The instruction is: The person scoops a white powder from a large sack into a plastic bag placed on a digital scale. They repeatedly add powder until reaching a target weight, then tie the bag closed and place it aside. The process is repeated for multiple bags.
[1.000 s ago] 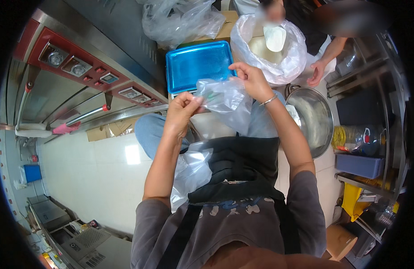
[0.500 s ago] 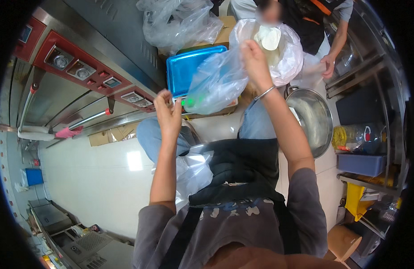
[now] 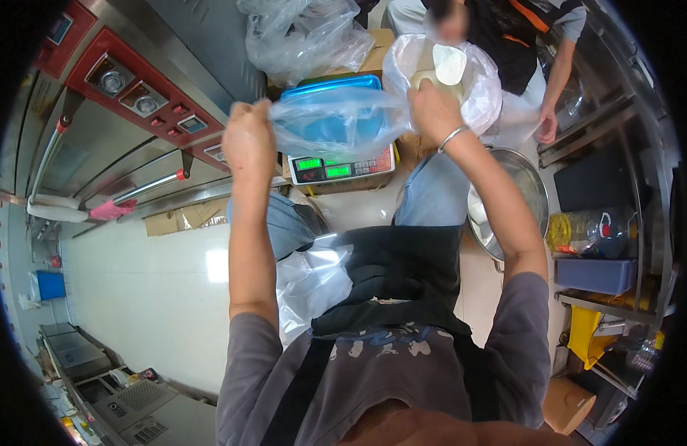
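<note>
A clear plastic bag [image 3: 328, 126] is stretched sideways between my two hands. My left hand [image 3: 248, 137] grips one end of it, fingers closed, near the oven's red panel. At the other end my right hand [image 3: 435, 111], with a bangle on its wrist, pinches the bag in front of the lined sack. Behind the bag sits a blue tray [image 3: 336, 84] on a digital scale [image 3: 345, 168] with lit green displays. A white scoop [image 3: 449, 63] rests in the open lined sack [image 3: 486, 93], which holds pale powder.
More clear bags [image 3: 311, 238] lie on my lap, at the left. To the right stands a metal basin [image 3: 525, 175] with something white inside. A co-worker's hand [image 3: 548, 125] hangs beside the sack. Oven handles [image 3: 146, 187] jut out at left; a metal rack [image 3: 607, 286] lines the right.
My left hand was apart from the bag with its fingers spread; it has moved left and taken hold. The bag, earlier hanging from my right hand, is now pulled wide.
</note>
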`<state>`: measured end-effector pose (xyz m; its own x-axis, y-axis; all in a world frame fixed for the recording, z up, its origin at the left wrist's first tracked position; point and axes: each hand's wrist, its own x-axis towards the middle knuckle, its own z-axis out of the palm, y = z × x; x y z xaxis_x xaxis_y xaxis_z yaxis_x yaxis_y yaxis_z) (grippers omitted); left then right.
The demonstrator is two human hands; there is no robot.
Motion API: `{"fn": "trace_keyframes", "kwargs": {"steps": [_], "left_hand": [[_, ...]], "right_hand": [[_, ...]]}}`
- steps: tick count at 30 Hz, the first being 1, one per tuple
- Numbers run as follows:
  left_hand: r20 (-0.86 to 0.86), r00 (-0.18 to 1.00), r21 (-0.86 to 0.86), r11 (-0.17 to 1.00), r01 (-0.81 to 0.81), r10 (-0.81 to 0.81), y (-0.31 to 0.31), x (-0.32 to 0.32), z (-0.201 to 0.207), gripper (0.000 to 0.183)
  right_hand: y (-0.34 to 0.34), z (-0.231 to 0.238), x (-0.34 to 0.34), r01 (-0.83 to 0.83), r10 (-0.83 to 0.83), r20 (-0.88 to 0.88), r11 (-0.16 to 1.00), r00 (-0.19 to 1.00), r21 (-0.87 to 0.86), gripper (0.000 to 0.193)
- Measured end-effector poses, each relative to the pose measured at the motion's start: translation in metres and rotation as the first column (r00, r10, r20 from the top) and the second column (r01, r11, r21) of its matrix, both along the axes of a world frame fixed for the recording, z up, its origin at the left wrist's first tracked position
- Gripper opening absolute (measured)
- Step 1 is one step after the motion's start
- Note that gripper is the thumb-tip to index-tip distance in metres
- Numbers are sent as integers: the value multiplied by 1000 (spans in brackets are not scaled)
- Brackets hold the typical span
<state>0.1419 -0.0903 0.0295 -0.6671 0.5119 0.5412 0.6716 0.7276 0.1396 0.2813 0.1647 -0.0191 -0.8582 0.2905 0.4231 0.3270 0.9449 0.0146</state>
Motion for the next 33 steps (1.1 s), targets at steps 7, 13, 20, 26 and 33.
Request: {"fn": "trace_keyframes", "kwargs": {"steps": [7, 13, 20, 26, 33], "left_hand": [[-346, 903, 355, 855, 377, -255, -21, 18, 50, 36], [166, 972, 354, 930, 99, -167, -11, -19, -13, 28], [709, -81, 662, 701, -264, -700, 12, -51, -27, 19], [405, -532, 632, 648, -424, -744, 40, -11, -47, 34], [789, -267, 561, 826, -58, -554, 54, 20, -53, 30]], "right_hand": [[-48, 119, 14, -551, 563, -627, 798, 539, 243, 43], [-24, 37, 23, -260, 115, -496, 937, 860, -233, 31], [2, 0, 31, -295, 153, -437, -542, 886, -787, 18], [-43, -2, 20, -304, -86, -292, -339, 953, -890, 29], [-51, -27, 11, -265, -21, -267, 67, 963, -962, 18]]}}
